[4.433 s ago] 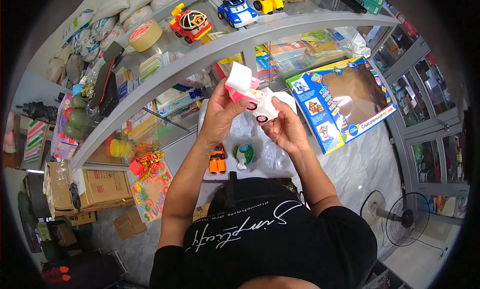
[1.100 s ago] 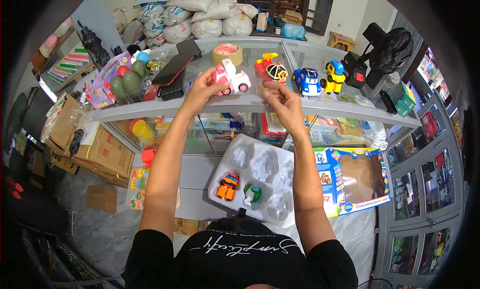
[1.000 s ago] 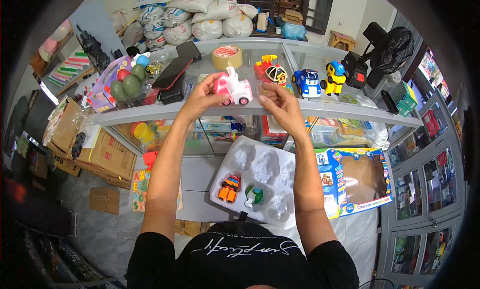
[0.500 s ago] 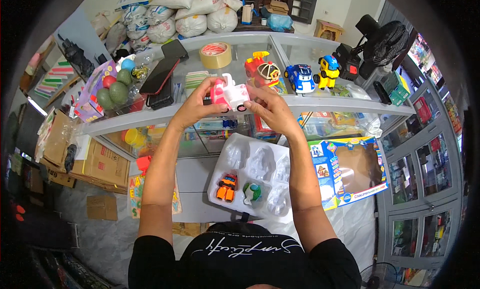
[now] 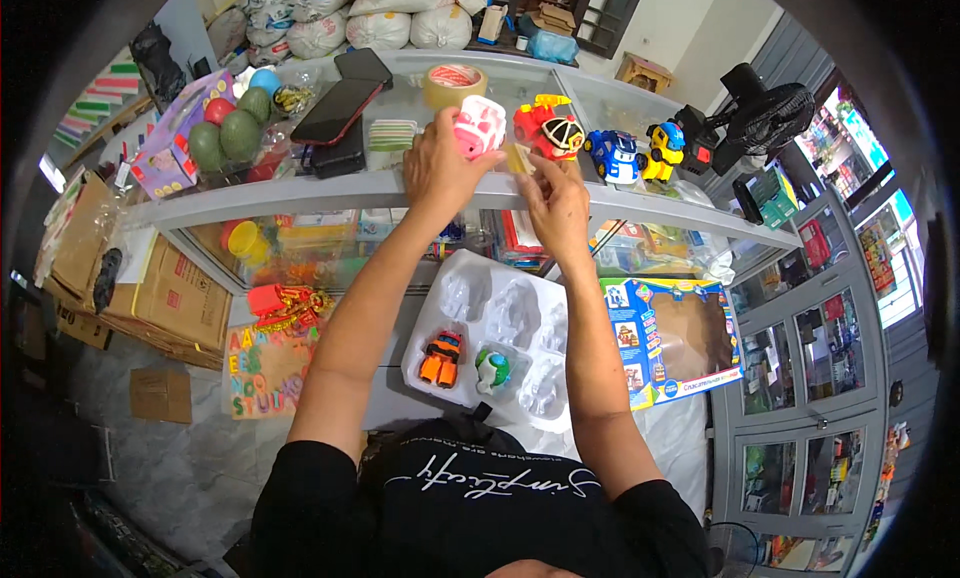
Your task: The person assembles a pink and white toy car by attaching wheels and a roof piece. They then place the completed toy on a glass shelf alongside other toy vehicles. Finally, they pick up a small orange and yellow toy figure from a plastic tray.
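My left hand (image 5: 437, 170) grips a pink and white toy car (image 5: 482, 124), tipped up above the front rail of the glass counter (image 5: 352, 200). My right hand (image 5: 556, 196) is just right of it, apart from the car, with curled fingers; a small tan piece shows at their tips, too unclear to name. Beyond that hand stand a red toy fire truck (image 5: 550, 130), a blue and white toy police car (image 5: 614, 156) and a yellow toy robot (image 5: 663, 150) with a blue head. Below, a white moulded tray (image 5: 480, 328) holds an orange toy truck (image 5: 441, 359) and a green and white toy (image 5: 492, 371).
A blue windowed toy box (image 5: 655, 390) stands right of the tray. On the counter are a tape roll (image 5: 455, 86), a phone (image 5: 326, 116), a purple box (image 5: 165, 163), green egg-shaped things (image 5: 238, 138) and a black fan (image 5: 770, 106). Cardboard boxes (image 5: 172, 303) stand at left.
My right hand has let go of the pink and white toy car and moved slightly right. My left hand has raised and turned the car. The view has shifted.
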Demonstrator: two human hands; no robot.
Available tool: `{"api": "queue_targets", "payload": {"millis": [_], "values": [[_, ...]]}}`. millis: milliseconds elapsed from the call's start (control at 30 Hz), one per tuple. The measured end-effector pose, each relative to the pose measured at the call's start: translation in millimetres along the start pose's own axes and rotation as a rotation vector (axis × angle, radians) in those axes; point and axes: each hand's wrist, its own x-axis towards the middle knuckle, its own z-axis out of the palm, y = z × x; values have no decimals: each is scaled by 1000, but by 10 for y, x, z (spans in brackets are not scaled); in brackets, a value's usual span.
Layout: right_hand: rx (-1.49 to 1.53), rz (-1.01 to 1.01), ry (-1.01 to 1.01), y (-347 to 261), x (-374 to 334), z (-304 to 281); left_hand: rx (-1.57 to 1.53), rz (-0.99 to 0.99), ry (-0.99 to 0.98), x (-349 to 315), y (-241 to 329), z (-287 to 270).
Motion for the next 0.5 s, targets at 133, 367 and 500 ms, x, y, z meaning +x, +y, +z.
{"api": "queue_targets", "payload": {"millis": [133,367,500], "values": [[4,1,-4,14,8,-15,58,-47,-75,34,66,26],[87,50,-10,-18,14,-34,-442,25,-251,115,-418,56],[114,18,-13,-96,93,-1,-631,38,-396,271,-478,-52]]}}
